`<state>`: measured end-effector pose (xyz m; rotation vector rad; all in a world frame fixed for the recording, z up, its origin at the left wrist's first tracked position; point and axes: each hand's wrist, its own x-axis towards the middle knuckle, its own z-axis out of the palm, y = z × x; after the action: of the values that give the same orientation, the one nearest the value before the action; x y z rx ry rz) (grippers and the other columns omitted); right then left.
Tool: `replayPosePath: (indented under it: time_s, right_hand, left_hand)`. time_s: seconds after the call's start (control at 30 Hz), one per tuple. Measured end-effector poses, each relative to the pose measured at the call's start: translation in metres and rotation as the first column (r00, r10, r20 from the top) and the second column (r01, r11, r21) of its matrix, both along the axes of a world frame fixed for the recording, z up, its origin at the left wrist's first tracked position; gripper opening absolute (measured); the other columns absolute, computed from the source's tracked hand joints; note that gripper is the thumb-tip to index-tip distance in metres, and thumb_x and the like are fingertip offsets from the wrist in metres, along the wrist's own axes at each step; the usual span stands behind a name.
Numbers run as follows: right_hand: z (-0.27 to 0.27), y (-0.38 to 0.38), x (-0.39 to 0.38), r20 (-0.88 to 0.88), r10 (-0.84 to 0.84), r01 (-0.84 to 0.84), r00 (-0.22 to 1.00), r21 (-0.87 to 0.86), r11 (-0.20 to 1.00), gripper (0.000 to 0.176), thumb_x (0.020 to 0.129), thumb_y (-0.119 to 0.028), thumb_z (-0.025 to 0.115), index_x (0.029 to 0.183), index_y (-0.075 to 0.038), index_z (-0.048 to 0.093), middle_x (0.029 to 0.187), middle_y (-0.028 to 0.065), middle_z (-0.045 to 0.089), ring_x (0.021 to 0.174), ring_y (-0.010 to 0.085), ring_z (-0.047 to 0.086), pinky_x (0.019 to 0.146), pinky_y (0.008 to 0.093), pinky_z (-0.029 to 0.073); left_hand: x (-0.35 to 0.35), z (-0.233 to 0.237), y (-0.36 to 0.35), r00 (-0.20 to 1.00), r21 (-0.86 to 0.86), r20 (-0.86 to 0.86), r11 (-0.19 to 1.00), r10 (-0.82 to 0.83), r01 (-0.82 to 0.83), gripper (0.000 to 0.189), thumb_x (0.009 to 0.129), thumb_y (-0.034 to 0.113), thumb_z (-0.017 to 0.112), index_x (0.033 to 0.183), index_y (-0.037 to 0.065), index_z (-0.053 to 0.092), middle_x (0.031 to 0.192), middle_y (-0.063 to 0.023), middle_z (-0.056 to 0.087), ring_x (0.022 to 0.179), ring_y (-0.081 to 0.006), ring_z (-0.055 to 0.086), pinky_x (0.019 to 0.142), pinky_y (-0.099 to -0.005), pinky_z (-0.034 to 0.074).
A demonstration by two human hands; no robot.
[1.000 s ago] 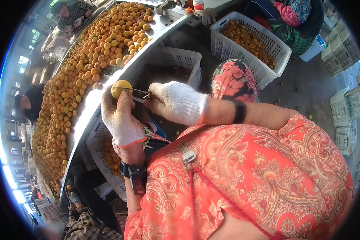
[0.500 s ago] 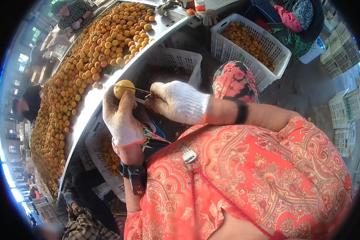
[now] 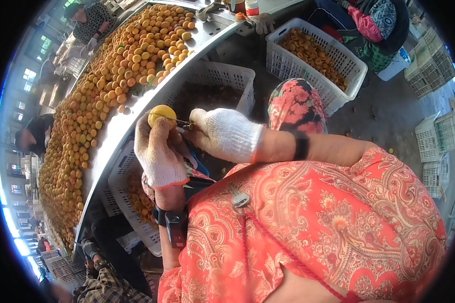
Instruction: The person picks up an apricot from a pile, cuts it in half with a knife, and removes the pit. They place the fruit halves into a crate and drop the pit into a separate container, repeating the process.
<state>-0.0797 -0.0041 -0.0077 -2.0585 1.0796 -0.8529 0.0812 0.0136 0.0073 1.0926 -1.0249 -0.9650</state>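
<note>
My left hand (image 3: pixel 159 157), in a white cotton glove with browned fingers, is closed around a yellow apricot (image 3: pixel 163 112) held up at the fingertips. In my right hand (image 3: pixel 227 135), gloved the same way, is a small thin-bladed knife (image 3: pixel 183 122). Its blade lies across the apricot, pointing left; most of the handle is hidden in the glove. Both hands are just off the edge of the metal table (image 3: pixel 108 127), over a white crate (image 3: pixel 248 83) with dark contents.
A long heap of apricots (image 3: pixel 91 113) covers the table. Halved apricots fill a white crate (image 3: pixel 356 83) at upper right, and more lie in a crate (image 3: pixel 117 184) at lower left. People sit around the table. Stacked crates (image 3: pixel 429 63) stand at far right.
Both hands have shifted slightly right and down with the apricot and knife. The blade now slants more steeply across the fruit, and the left wrist has turned a little.
</note>
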Motion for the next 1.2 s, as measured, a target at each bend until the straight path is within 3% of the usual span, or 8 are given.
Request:
replayPosePath:
  time_s: [0.13, 0.37, 0.43, 0.57, 0.63, 0.77, 0.9, 1.2]
  right_hand:
    - [-0.004, 0.002, 0.005, -0.02, -0.051, 0.051, 0.999, -0.014, 0.999, 0.027, 0.094, -0.028, 0.062, 0.094, -0.002, 0.056, 0.08, 0.0228, 0.066, 0.081, 0.0432, 0.066, 0.065, 0.0496, 0.051]
    - [-0.001, 0.004, 0.003, -0.02, -0.058, 0.057, 0.998, -0.025, 0.998, 0.027, 0.094, -0.028, 0.061, 0.098, -0.001, 0.056, 0.083, 0.0233, 0.067, 0.082, 0.0433, 0.066, 0.067, 0.0495, 0.052]
    - [0.003, 0.007, 0.002, -0.016, -0.061, 0.06, 0.998, -0.018, 0.998, 0.031, 0.095, -0.03, 0.059, 0.098, 0.001, 0.057, 0.082, 0.0248, 0.067, 0.083, 0.0435, 0.066, 0.069, 0.0495, 0.052]
    - [-0.001, 0.004, 0.0, 0.059, -0.024, 0.025, 0.998, -0.02, 0.999, 0.037, 0.095, -0.035, 0.06, 0.097, 0.002, 0.059, 0.082, 0.0261, 0.067, 0.083, 0.0432, 0.067, 0.07, 0.0497, 0.052]
    - [0.002, 0.005, -0.009, 0.071, 0.005, -0.001, 0.997, -0.064, 0.998, 0.029, 0.094, -0.028, 0.063, 0.098, 0.001, 0.059, 0.082, 0.0246, 0.067, 0.082, 0.0418, 0.067, 0.068, 0.0465, 0.052]
    - [0.028, 0.01, -0.018, 0.199, -0.05, 0.068, 0.979, -0.087, 0.994, 0.022, 0.092, -0.02, 0.069, 0.097, -0.001, 0.058, 0.078, 0.0218, 0.065, 0.077, 0.0389, 0.067, 0.063, 0.0417, 0.05]
    - [0.032, -0.001, -0.02, 0.276, -0.139, 0.188, 0.951, -0.161, 0.969, 0.029, 0.092, -0.027, 0.069, 0.1, -0.002, 0.057, 0.076, 0.0198, 0.064, 0.074, 0.0374, 0.067, 0.061, 0.042, 0.049]
    - [0.039, -0.008, -0.023, 0.321, -0.151, 0.193, 0.935, -0.103, 0.976, 0.043, 0.091, -0.043, 0.064, 0.098, -0.001, 0.06, 0.082, 0.0223, 0.066, 0.084, 0.0416, 0.066, 0.071, 0.0456, 0.051]
  left_hand:
    - [0.0, -0.013, -0.002, 0.947, 0.061, -0.315, 0.994, -0.066, 0.089, 0.026, 0.096, 0.024, 0.062, 0.109, 0.003, 0.061, 0.083, -0.0037, 0.061, 0.065, -0.01, 0.055, 0.057, -0.0221, 0.045]
    - [-0.015, -0.002, 0.003, 0.936, 0.139, -0.351, 0.987, -0.023, 0.076, 0.031, 0.096, 0.036, 0.062, 0.106, 0.006, 0.062, 0.082, -0.0032, 0.06, 0.067, -0.0118, 0.058, 0.055, -0.0235, 0.045]
    - [-0.04, 0.022, 0.01, 0.773, 0.336, -0.618, 0.938, 0.148, 0.089, 0.035, 0.096, 0.041, 0.061, 0.107, 0.007, 0.062, 0.083, -0.0028, 0.062, 0.065, -0.0144, 0.059, 0.053, -0.0265, 0.045]
    - [-0.027, 0.009, 0.005, 0.738, 0.365, -0.649, 0.927, 0.185, 0.088, 0.037, 0.096, 0.043, 0.058, 0.107, 0.008, 0.062, 0.084, -0.0031, 0.064, 0.062, -0.0163, 0.058, 0.053, -0.0294, 0.045]
    - [-0.012, -0.001, 0.007, 0.851, 0.274, -0.522, 0.956, 0.054, 0.108, 0.036, 0.097, 0.043, 0.057, 0.106, 0.008, 0.062, 0.085, -0.0043, 0.064, 0.063, -0.0168, 0.059, 0.055, -0.0308, 0.045]
    - [-0.006, 0.005, 0.005, 0.875, 0.278, -0.473, 0.96, 0.101, 0.039, 0.037, 0.097, 0.042, 0.057, 0.104, 0.006, 0.061, 0.083, -0.0049, 0.063, 0.062, -0.0161, 0.058, 0.053, -0.0293, 0.044]
    - [-0.029, 0.012, 0.016, 0.971, 0.099, -0.171, 0.978, -0.168, 0.186, 0.031, 0.098, 0.012, 0.055, 0.125, -0.001, 0.057, 0.096, -0.0062, 0.065, 0.071, -0.0115, 0.058, 0.065, -0.026, 0.049]
    - [-0.046, 0.012, 0.016, 0.968, 0.014, 0.021, 0.969, -0.249, 0.249, 0.035, 0.1, 0.023, 0.057, 0.129, 0.003, 0.057, 0.098, -0.0026, 0.065, 0.074, -0.0077, 0.057, 0.065, -0.0217, 0.046]
